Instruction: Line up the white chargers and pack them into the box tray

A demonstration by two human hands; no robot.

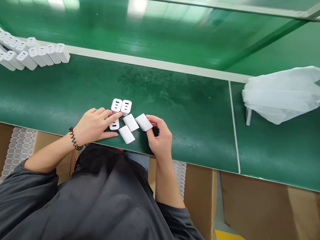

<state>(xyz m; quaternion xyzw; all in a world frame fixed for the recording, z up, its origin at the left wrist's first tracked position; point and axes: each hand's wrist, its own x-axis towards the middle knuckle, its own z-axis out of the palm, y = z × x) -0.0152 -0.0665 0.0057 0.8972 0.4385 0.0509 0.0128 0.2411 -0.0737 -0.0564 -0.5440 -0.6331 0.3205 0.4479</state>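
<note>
Several small white charger blocks lie near the front edge of the green table (178, 110). Two of them stand side by side (121, 106), port faces up. My left hand (94, 126) rests on the table with fingers curled round a third block (114, 125). My right hand (160, 137) pinches another white block (144, 122) by its end with thumb and fingers. Two more blocks (128, 128) lie flat between my hands.
A long double row of white charger blocks (20, 52) lies at the far left of the table. A crumpled white plastic bag (284, 93) sits at the right. Cardboard boxes (254, 207) with trays stand below the table's front edge.
</note>
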